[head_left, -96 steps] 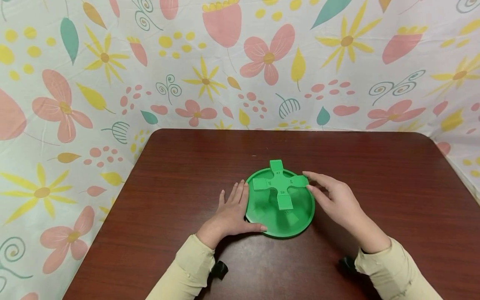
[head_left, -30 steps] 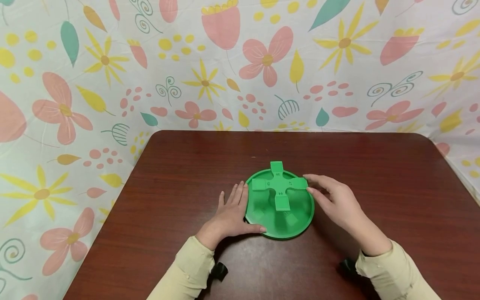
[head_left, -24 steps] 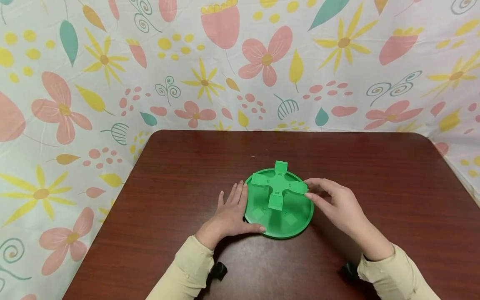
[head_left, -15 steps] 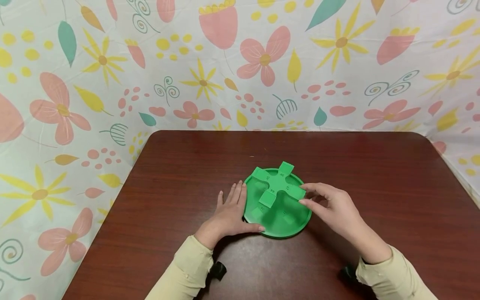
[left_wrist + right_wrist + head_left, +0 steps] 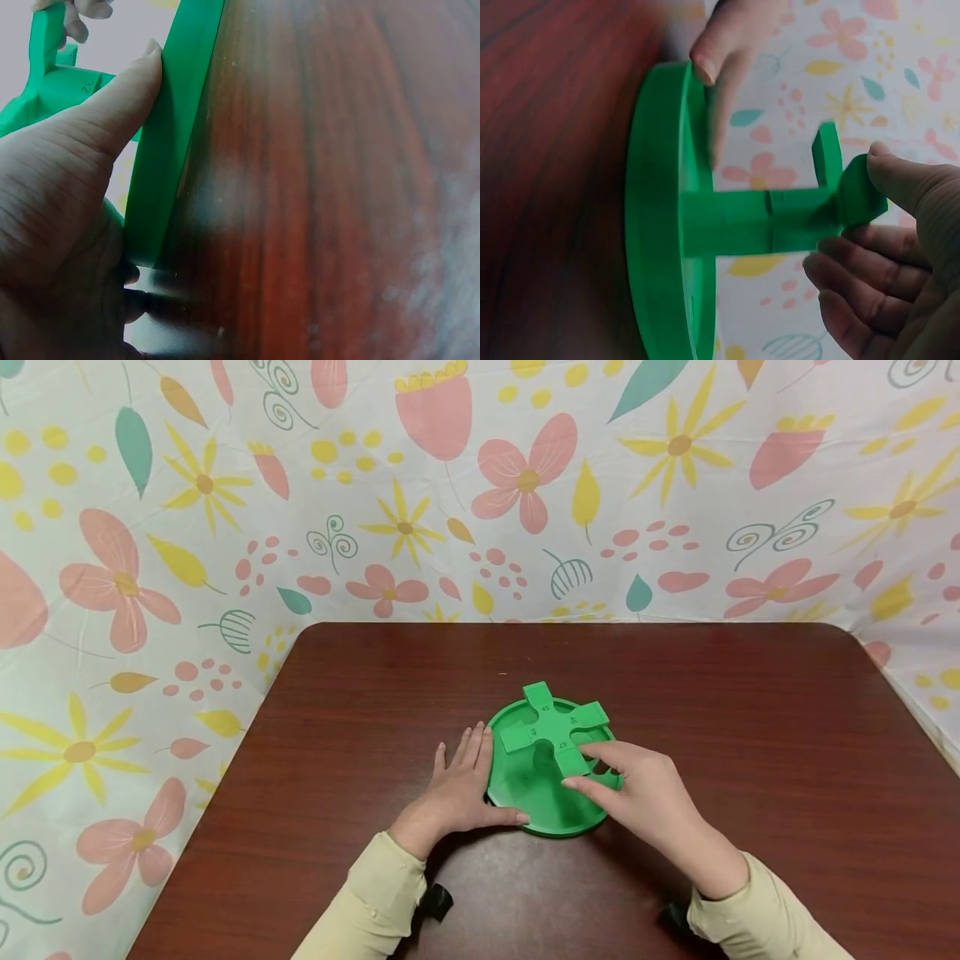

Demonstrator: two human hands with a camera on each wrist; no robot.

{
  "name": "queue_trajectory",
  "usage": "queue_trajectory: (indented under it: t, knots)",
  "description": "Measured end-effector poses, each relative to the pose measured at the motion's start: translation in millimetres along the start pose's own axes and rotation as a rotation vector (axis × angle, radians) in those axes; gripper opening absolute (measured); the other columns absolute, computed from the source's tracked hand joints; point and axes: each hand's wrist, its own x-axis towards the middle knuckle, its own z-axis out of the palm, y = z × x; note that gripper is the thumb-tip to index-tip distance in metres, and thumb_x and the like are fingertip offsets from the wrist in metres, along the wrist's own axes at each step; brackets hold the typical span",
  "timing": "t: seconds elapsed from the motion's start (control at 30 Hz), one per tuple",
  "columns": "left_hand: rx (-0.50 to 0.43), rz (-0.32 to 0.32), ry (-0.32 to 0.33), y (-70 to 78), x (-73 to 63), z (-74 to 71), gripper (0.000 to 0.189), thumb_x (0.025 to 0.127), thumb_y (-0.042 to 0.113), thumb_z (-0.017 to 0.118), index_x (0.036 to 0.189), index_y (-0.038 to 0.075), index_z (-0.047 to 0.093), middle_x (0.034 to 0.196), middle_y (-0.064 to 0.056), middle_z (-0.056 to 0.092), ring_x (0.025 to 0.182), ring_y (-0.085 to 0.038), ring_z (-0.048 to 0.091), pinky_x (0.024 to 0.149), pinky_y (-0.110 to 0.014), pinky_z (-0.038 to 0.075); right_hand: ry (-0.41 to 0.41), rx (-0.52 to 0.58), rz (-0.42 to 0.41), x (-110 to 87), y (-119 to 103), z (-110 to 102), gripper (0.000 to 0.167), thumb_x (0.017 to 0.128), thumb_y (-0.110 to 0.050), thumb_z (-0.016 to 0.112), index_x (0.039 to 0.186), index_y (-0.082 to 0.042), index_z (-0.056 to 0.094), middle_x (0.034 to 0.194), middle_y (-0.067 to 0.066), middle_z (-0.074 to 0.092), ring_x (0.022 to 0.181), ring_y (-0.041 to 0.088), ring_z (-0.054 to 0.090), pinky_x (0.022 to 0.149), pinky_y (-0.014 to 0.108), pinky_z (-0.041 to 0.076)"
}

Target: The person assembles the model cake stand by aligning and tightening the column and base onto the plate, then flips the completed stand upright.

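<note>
A green cross-shaped handle with numbers on its arms stands above a round green base on the table. In the right wrist view a thick post joins the two. My right hand pinches the cross arm nearest me, marked 47, between thumb and fingers. My left hand rests against the base's left side with its fingers straight; its thumb lies over the near rim. The left wrist view shows that thumb beside the base's wall. Part of the base's right side is hidden by my right hand.
The dark brown wooden table has rounded far corners. Behind it hangs a white cloth printed with flowers and leaves. Black bands show under both sleeves.
Seen from above, the cross-shaped handle has turned clockwise. My right hand has moved left and towards me with the arm it pinches. My left hand and the base have stayed in place.
</note>
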Motion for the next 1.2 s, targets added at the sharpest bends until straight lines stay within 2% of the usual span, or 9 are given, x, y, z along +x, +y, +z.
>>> queue_trajectory:
  t: [0.2,0.4,0.5,0.6,0.77,0.87,1.0,1.1,1.2]
  knots:
    - [0.005,0.001,0.008,-0.5,0.7,0.9,0.13,0.071,0.083,0.059,0.157,0.008,-0.002,0.163,-0.008,-0.007,0.149,-0.026,-0.003,0.114,-0.059,0.002,0.056,-0.106,-0.062,1.3,-8.7,10.0,0.042,0.068,-0.036,0.087,0.097,-0.008,0.075,0.091,0.003,0.073,0.066,0.011,0.064,0.053,0.03,0.05]
    - [0.007,0.006,0.014,-1.1,0.3,1.8,0.13,0.071,0.084,0.058,0.157,0.008,-0.003,0.163,-0.008,-0.008,0.149,-0.026,-0.003,0.114,-0.059,0.002,0.077,-0.139,-0.069,0.7,-11.4,10.5,0.046,0.074,-0.048,0.081,0.097,-0.008,0.075,0.089,0.002,0.073,0.064,0.011,0.064,0.049,0.029,0.048]
    - [0.011,0.008,0.017,-2.0,0.3,2.3,0.13,0.071,0.084,0.057,0.157,0.008,-0.002,0.163,-0.009,-0.007,0.149,-0.026,-0.003,0.114,-0.059,0.003,0.089,-0.145,-0.087,2.1,-10.3,5.5,0.045,0.075,-0.048,0.081,0.098,-0.009,0.075,0.087,0.0,0.073,0.063,0.008,0.063,0.048,0.028,0.047]
    - [0.018,0.006,0.013,-1.9,0.1,2.3,0.13,0.071,0.084,0.057,0.157,0.008,-0.003,0.163,-0.009,-0.008,0.149,-0.026,-0.003,0.114,-0.059,0.003,0.144,-0.127,-0.102,5.3,-6.8,-3.5,0.038,0.075,-0.041,0.082,0.097,-0.011,0.076,0.084,-0.002,0.072,0.061,0.006,0.061,0.048,0.027,0.046]
    - [0.022,0.004,0.015,-2.5,0.5,2.2,0.13,0.07,0.085,0.056,0.157,0.009,-0.004,0.163,-0.008,-0.008,0.149,-0.025,-0.003,0.114,-0.059,0.003,0.235,-0.095,-0.049,12.6,4.5,-18.8,0.027,0.074,-0.021,0.083,0.099,-0.011,0.076,0.084,-0.003,0.071,0.059,0.008,0.062,0.052,0.027,0.048]
    - [0.016,0.005,0.015,-2.8,0.5,2.0,0.13,0.07,0.085,0.057,0.157,0.009,-0.003,0.163,-0.008,-0.008,0.149,-0.025,-0.003,0.114,-0.059,0.003,0.193,-0.114,-0.011,15.1,12.6,-22.6,0.033,0.077,-0.015,0.08,0.109,-0.011,0.074,0.096,-0.001,0.071,0.064,0.01,0.064,0.056,0.031,0.05]
    - [0.009,0.003,0.009,-2.5,0.3,1.0,0.13,0.071,0.084,0.058,0.157,0.009,-0.004,0.163,-0.008,-0.008,0.149,-0.025,-0.003,0.114,-0.059,0.002,0.066,-0.101,0.013,15.8,22.5,-22.0,0.043,0.082,-0.01,0.076,0.124,-0.008,0.067,0.112,0.003,0.068,0.07,0.009,0.065,0.059,0.033,0.051]
    - [0.007,0.002,0.005,-2.7,0.5,0.9,0.13,0.071,0.084,0.057,0.157,0.009,-0.004,0.163,-0.008,-0.008,0.149,-0.024,-0.004,0.114,-0.058,0.002,0.005,-0.053,0.027,15.2,27.8,-20.6,0.042,0.086,-0.005,0.073,0.127,-0.007,0.065,0.114,0.006,0.067,0.072,0.009,0.06,0.06,0.03,0.049]
    - [0.01,0.003,0.005,-3.0,1.0,1.2,0.13,0.07,0.085,0.057,0.157,0.009,-0.004,0.163,-0.008,-0.009,0.149,-0.024,-0.004,0.114,-0.058,0.002,-0.014,-0.027,0.034,13.9,30.4,-20.2,0.039,0.087,-0.003,0.071,0.125,-0.009,0.067,0.113,0.005,0.068,0.074,0.009,0.059,0.061,0.031,0.049]
